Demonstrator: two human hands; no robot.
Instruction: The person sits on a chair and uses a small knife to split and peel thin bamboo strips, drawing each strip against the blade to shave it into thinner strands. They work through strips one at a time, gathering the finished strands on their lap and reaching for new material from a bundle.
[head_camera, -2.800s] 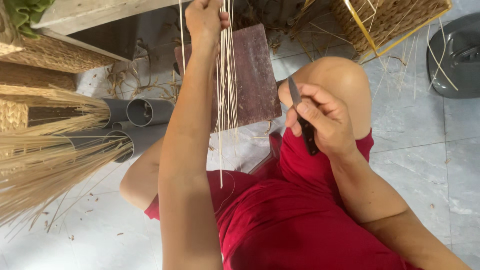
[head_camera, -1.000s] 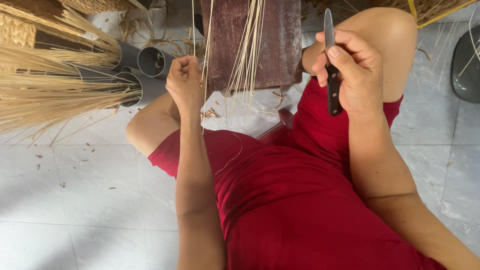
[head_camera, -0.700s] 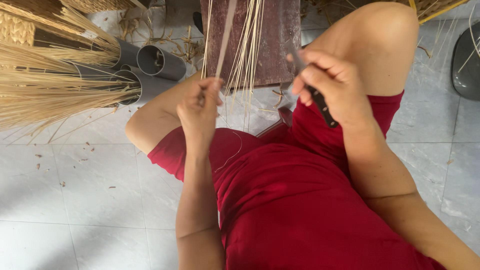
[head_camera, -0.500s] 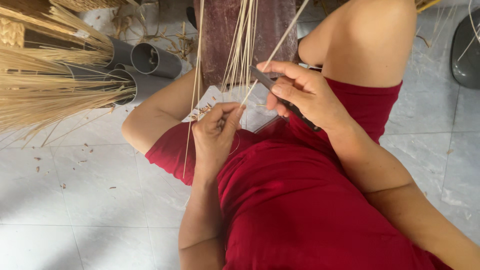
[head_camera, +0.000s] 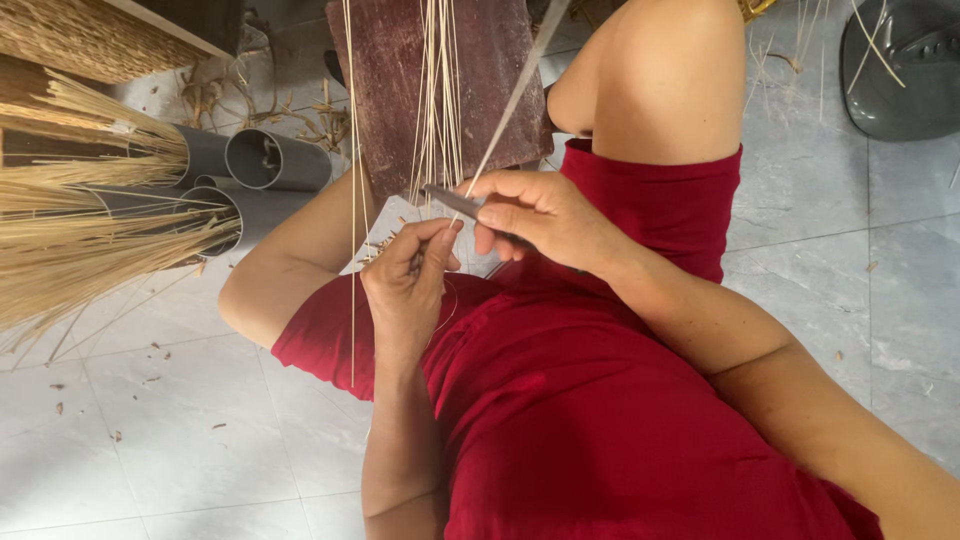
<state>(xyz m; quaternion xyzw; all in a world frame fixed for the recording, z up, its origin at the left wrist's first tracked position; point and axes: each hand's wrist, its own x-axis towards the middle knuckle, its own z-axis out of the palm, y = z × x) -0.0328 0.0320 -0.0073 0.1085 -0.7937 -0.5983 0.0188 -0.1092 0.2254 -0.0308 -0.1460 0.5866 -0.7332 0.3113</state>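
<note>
The person sat on a tiled floor (head_camera: 180, 450) w/ both hands close together over the lap, nearly touching. The right hand (head_camera: 545, 215) was clamped on a small knife (head_camera: 452, 200), blade pointing left. The left hand (head_camera: 408, 285) was pinched shut on the lower end of one thin strip (head_camera: 510, 105), which ran up and right from the fingers, across the blade, toward the top of the view. So the strip sat btwn both hands, taut, w/ the blade right against it near the left thumb.

More thin sticks (head_camera: 437, 90) hung in front of a dark wooden board (head_camera: 390, 90). To the left lay grey pipes (head_camera: 270, 160) stuffed w/ bundled straw (head_camera: 70, 250).

Judged from this, the step in hand looked like shaving or splitting the strip. Doing it well likely meant keeping the strip tight, holding the blade at a shallow angle, and drawing w/ steady light pressure so the cut wouldn't dig in or snap the fibre. The left thumb sat v. close to the edge, so it should've kept behind the blade, not ahead of it. Bare knee nearby too: strokes best kept short.
</note>
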